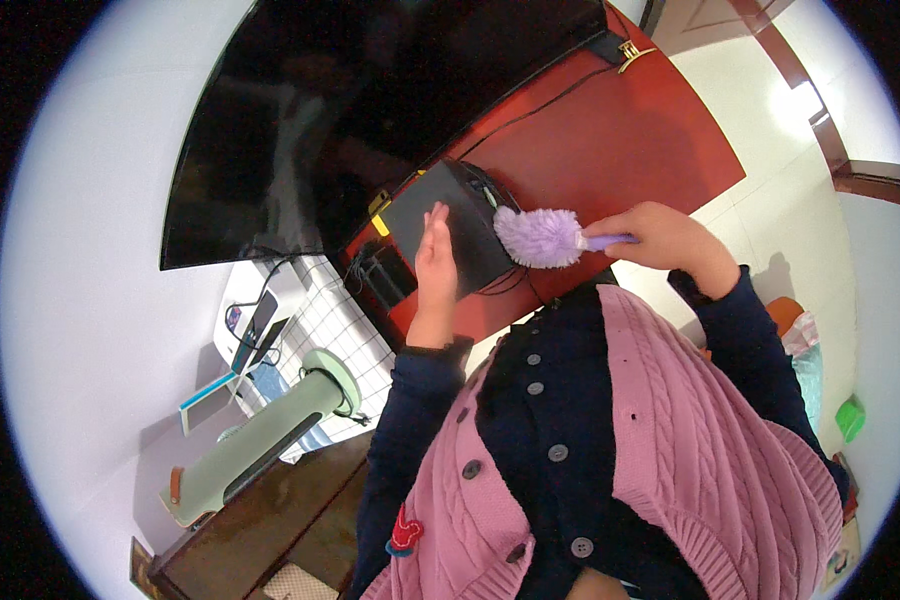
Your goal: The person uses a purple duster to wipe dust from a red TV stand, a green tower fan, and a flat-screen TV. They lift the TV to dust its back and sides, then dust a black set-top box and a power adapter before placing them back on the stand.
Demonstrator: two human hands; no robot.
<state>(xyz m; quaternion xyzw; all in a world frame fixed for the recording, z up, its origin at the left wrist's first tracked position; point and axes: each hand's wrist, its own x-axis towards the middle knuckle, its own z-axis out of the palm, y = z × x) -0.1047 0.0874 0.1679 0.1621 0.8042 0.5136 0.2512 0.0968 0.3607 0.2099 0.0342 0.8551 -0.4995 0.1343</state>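
My right hand [656, 236] grips the purple handle [609, 241] of a small fluffy duster. Its lilac head [540, 238] rests against, or just beside, the near right side of a black box [457, 221], perhaps a speaker. My left hand [436, 259] is over the left part of that box, flat and edge-on, with straight fingers and nothing in it. Whether its palm touches the box cannot be told. The box stands on a red tabletop [607, 135], with cables by its near side.
A large black television [360, 112] stands behind the box. A cable [547, 112] crosses the red top towards a gold claw-shaped hair clip [631, 56]. At left are a pale green cylindrical appliance [270, 450], a white device [259, 311] and a checked cloth [345, 300].
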